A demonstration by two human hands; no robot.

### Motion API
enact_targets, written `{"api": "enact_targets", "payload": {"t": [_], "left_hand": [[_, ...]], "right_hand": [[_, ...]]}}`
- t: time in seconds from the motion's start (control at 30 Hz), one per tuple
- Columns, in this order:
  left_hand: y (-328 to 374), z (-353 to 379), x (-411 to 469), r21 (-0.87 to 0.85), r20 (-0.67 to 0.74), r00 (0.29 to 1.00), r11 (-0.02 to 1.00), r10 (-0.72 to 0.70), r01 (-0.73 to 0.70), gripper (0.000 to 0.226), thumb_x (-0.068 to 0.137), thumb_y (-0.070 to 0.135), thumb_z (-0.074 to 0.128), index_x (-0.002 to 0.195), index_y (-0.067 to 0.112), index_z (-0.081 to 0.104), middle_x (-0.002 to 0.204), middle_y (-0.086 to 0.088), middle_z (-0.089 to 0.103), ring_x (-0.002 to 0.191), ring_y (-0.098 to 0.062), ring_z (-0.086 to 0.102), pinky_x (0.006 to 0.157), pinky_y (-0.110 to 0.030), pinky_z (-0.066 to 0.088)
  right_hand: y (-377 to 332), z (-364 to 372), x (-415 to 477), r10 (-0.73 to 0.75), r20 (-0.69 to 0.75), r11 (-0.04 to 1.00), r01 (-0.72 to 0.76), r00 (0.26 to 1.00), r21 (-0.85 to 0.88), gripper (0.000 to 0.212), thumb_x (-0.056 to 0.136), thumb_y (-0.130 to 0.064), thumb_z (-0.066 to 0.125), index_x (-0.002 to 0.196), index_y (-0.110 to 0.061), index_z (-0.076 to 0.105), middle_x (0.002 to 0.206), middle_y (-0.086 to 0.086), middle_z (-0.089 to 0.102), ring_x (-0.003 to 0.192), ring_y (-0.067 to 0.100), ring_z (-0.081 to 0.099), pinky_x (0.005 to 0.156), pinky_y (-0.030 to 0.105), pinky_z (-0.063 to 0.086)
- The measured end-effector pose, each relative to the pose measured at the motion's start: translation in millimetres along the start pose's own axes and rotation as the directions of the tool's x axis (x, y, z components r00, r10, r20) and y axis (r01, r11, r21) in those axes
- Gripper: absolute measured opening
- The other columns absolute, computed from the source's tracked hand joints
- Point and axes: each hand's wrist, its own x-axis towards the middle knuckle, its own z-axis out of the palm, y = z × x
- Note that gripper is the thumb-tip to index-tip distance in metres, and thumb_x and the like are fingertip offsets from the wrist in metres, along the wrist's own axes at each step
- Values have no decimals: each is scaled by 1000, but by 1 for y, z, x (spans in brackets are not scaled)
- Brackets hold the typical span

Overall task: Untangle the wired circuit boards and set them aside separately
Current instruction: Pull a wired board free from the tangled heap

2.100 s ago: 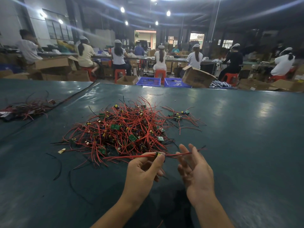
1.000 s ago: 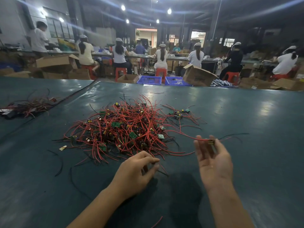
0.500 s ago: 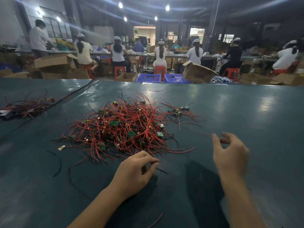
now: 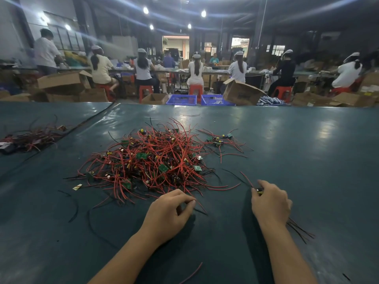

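Right hand [image 4: 270, 203] pinches wired board [image 4: 259, 190] beside tangle [image 4: 155, 158]; left hand [image 4: 170, 210] curled at tangle edge, grip unclear.

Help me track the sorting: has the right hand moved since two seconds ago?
Yes. The right hand has moved right, away from the tangled pile, and now pinches a small wired board beside it.
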Motion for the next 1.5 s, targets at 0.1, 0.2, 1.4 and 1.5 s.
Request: {"api": "enact_targets", "payload": {"t": [0.1,0.2,1.4,1.5], "left_hand": [[0,2,3,92,-85,996,996,31,-23,12,89,23,65,95,19,74,83,17,60,71,2,53,65,-22,49],[-8,1,10,239,-277,960,971,41,27,21,81,15,72,102,15,72,98,2,64,90,-15,58,80,-30,47],[12,-13,0,-29,-336,925,980,177,-198,22,79,10,76,100,9,70,100,4,65,86,-4,63,71,-23,55],[12,-11,-1,-49,-311,930,974,196,-221,27,79,3,73,106,6,71,106,3,66,99,-3,63,81,-21,54]], "right_hand": [[-6,1,-3,-63,-31,998,62,998,-27,40,91,-26,63,131,-20,62,127,7,64,121,33,49,103,41,30],[-18,2,-11,-186,-34,982,187,982,18,39,91,-27,63,129,-20,64,126,5,65,121,30,50,103,41,31],[-77,-2,-96,-311,414,457,-247,855,854,21,93,-33,64,81,-23,79,78,2,75,65,10,68,54,20,50],[-79,0,-95,-232,471,404,-356,851,842,15,90,-31,68,88,-19,77,82,4,76,73,14,71,53,28,55]]}}
